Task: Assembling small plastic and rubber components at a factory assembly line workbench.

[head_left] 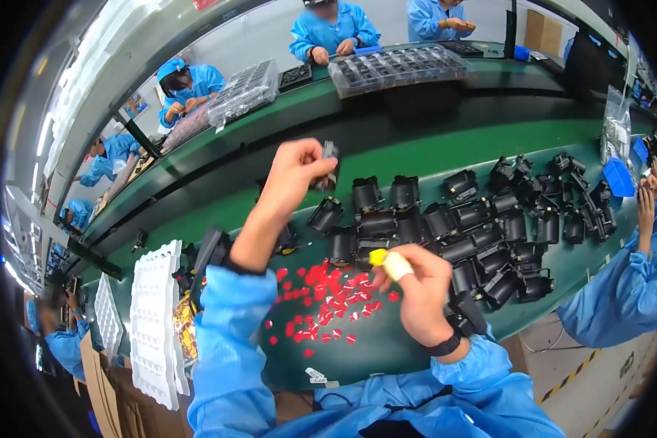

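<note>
The left hand [297, 166] is raised ahead of me, thumb and fingers pinching a small dark part with a grey face [330, 155]; I see it held above the green work surface [387, 356]. The right hand [421, 292] is lower and nearer to me, its fingers curled, with a pale yellow cover [398, 266] on one digit and a bright yellow piece [377, 257] at the tip. I cannot tell whether that hand grips the piece or wears it.

Between the hands and toward me, just left of the right hand, I make out a loose scatter of small red pieces [328, 288]. Beyond the right hand and off to its right, I have a crowd of black housings [460, 250], some tipped against each other; the nearest of them lie just below and right of the left hand.

Well to the left of the left forearm I see white molded trays [153, 321] standing on edge, with a yellow patterned bag [185, 330] beside them. Far right of the right hand, a co-worker's hands [646, 208] are near a blue bin [619, 177]. Past the left hand, a clear tray [399, 69] sits on the far ledge.
</note>
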The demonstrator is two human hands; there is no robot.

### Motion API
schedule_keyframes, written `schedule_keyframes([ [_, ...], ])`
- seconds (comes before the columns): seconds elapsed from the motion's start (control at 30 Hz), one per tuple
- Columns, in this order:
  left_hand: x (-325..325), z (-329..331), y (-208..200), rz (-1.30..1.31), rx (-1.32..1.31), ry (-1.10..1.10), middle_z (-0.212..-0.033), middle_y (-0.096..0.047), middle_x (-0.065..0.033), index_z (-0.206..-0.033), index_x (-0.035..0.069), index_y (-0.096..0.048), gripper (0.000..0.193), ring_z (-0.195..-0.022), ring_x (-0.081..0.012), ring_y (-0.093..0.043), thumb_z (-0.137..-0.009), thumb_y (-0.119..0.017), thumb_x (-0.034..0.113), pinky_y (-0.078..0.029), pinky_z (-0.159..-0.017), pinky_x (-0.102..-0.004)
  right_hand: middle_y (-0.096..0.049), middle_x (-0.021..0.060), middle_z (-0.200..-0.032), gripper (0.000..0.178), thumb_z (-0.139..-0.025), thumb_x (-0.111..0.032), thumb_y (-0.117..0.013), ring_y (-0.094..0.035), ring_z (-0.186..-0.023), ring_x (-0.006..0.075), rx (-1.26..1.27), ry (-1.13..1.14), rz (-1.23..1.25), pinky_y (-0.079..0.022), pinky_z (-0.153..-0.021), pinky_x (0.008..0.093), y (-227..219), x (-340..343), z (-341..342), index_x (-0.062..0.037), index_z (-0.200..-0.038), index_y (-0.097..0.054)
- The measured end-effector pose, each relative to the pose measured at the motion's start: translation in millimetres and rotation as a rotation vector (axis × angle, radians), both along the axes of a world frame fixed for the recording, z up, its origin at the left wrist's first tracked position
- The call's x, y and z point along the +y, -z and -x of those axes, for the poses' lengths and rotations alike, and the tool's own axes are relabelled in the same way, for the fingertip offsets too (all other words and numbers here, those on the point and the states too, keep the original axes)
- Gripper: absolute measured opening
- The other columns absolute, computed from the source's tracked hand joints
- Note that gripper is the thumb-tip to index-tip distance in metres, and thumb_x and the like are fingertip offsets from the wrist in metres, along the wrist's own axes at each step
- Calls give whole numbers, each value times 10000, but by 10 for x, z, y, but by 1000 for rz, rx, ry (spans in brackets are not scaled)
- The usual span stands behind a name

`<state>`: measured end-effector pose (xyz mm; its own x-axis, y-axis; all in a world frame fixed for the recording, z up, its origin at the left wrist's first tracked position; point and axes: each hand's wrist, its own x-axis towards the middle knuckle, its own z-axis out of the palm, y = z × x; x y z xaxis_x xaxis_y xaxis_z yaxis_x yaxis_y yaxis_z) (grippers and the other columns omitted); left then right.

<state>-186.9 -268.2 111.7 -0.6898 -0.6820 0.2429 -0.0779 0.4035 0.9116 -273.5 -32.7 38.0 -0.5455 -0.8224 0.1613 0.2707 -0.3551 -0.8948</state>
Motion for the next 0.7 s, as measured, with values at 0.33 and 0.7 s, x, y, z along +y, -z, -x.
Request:
schedule_keyframes([
  [0.33,1759,-609,467,-1078,328,4,-891,-637,-9,-1047,36,-666,171,-769,-78,-582,-936,-619,157,-455,-621,-244,-709,149,-922,141,-889,-55,-626,-696,-818,206,551,21,264,-535,-745,290,58,-52,-84,65,-960,-646],
  [0.7,1975,-628,634,-775,247,214,-856,-609,-5,-1107,-16,-565,351,-663,-35,-554,-815,-759,1,-428,-592,-200,-646,82,-757,157,-992,-123,-530,-600,-654,122,2,156,39,-483,-594,252,93,-57,-83,14,-950,-594],
])
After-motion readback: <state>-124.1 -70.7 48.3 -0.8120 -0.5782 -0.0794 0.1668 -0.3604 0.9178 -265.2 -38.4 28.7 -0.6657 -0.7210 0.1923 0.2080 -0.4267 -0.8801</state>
